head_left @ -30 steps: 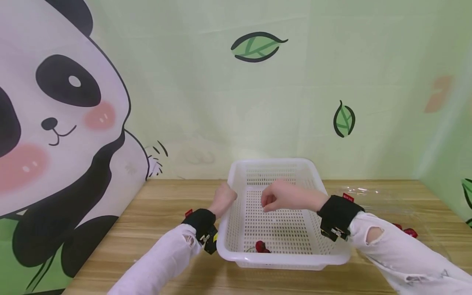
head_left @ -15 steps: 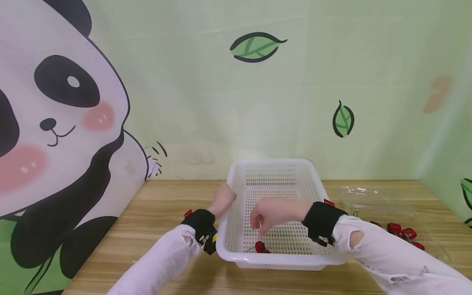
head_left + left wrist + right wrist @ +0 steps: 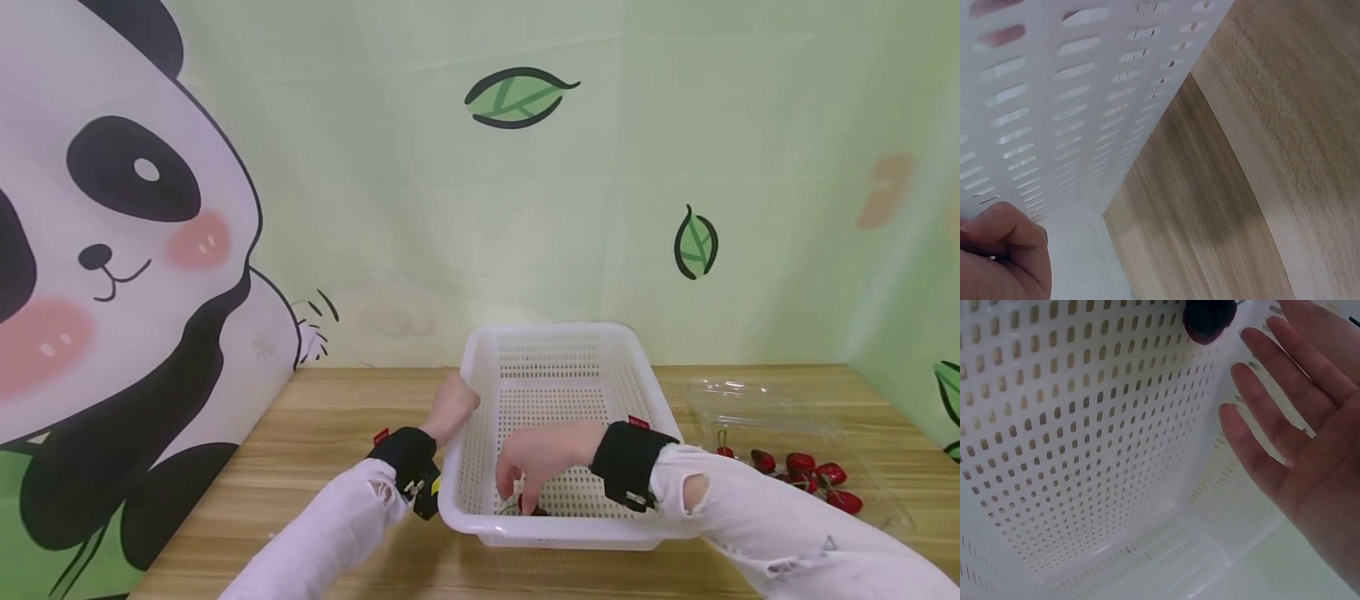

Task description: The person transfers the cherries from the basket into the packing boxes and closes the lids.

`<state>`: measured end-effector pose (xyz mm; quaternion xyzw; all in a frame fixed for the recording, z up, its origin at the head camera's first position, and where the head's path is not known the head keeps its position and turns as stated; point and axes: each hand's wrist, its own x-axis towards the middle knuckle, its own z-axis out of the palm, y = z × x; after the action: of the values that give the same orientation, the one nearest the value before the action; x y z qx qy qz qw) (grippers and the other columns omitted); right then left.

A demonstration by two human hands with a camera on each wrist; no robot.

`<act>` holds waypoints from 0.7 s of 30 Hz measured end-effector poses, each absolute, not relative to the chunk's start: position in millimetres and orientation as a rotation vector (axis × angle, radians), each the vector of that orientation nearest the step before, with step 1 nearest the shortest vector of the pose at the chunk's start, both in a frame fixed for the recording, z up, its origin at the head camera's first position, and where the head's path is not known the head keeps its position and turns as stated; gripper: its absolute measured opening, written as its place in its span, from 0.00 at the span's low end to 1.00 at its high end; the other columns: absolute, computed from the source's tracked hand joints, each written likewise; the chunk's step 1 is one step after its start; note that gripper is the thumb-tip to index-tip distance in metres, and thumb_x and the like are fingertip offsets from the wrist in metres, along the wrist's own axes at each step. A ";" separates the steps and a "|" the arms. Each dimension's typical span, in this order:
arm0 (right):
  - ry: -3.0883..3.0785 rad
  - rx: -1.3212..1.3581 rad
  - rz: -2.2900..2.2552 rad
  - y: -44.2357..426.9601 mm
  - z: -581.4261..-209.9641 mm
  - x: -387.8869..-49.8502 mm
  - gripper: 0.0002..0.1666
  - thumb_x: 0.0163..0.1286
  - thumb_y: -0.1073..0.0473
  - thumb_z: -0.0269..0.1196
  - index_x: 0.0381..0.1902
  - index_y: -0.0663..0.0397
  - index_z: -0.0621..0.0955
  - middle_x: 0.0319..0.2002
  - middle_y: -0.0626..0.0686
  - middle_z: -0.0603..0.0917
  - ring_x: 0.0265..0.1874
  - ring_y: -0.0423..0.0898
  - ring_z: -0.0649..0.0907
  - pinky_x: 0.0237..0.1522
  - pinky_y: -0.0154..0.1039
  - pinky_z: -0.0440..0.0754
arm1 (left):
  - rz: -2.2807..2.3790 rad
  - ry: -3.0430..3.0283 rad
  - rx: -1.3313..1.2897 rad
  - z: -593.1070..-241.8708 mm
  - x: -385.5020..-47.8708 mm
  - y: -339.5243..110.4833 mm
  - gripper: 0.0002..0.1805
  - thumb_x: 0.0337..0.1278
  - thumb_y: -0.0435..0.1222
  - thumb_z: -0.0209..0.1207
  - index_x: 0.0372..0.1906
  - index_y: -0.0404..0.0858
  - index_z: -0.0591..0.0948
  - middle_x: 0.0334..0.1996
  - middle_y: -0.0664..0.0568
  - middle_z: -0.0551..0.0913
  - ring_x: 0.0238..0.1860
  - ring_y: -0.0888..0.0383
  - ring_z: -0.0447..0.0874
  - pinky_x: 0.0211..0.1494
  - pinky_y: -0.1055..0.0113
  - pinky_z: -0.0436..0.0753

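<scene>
A white perforated plastic basket (image 3: 570, 527) stands on the wooden table. My left hand (image 3: 453, 407) grips its left rim; the left wrist view has the curled fingers and thumb (image 3: 1004, 250) against the basket's outer wall. My right hand (image 3: 542, 457) reaches down inside, over dark red cherries (image 3: 538, 512) lying at the near end of the basket floor, partly covered by the fingers. From the right wrist, the fingers (image 3: 1272, 419) appear extended and spread, apart from a dark cherry (image 3: 1209, 319) at the top of that view.
Right of the basket, a clear plastic container (image 3: 870, 467) with its lid open holds several red cherries (image 3: 801, 462). Behind the table (image 3: 352, 500) hangs a pale green cloth (image 3: 570, 208) printed with a panda and leaves.
My right hand has moved down and toward me inside the basket, closer to the cherries. More of the clear container shows as the right arm shifts left. My left hand stays on the rim.
</scene>
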<state>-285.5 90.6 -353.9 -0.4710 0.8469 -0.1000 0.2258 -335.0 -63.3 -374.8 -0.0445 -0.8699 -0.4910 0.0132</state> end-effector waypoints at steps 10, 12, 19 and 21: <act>2.264 -1.222 -0.209 81.6 -362.3 -282.0 0.11 0.51 0.65 0.68 0.34 0.48 0.83 0.29 0.39 0.79 0.28 0.34 0.74 0.34 0.27 0.72 | -1.542 -2.701 -0.149 -376.7 -335.6 -64.3 0.15 0.40 0.22 0.45 0.41 0.25 0.67 0.31 0.40 0.74 0.28 0.48 0.76 0.28 0.56 0.78; 2.260 -1.225 -0.215 81.1 -363.3 -281.5 0.11 0.51 0.65 0.68 0.33 0.48 0.83 0.28 0.40 0.79 0.27 0.34 0.74 0.33 0.27 0.72 | -1.540 -2.698 -0.154 -376.7 -335.7 -64.3 0.15 0.40 0.22 0.45 0.40 0.25 0.67 0.30 0.40 0.73 0.28 0.48 0.75 0.28 0.57 0.77; 2.231 -1.329 -0.159 77.8 -369.6 -280.9 0.10 0.51 0.66 0.68 0.34 0.50 0.84 0.24 0.37 0.77 0.25 0.33 0.74 0.30 0.25 0.71 | -1.562 -2.693 -0.166 -375.6 -334.2 -64.1 0.16 0.42 0.22 0.44 0.43 0.25 0.67 0.32 0.39 0.74 0.29 0.47 0.75 0.29 0.56 0.77; 2.232 -1.334 -0.139 77.1 -370.7 -280.1 0.10 0.52 0.67 0.67 0.33 0.51 0.83 0.23 0.37 0.77 0.24 0.32 0.74 0.30 0.24 0.71 | -1.559 -2.694 -0.168 -375.4 -333.9 -64.1 0.16 0.42 0.22 0.44 0.42 0.24 0.67 0.32 0.39 0.74 0.29 0.47 0.75 0.29 0.56 0.77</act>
<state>-280.1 77.1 -370.7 -0.4938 0.8265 -0.0514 0.2655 -333.9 -64.1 -375.4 -0.0538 -0.8643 -0.5000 0.0123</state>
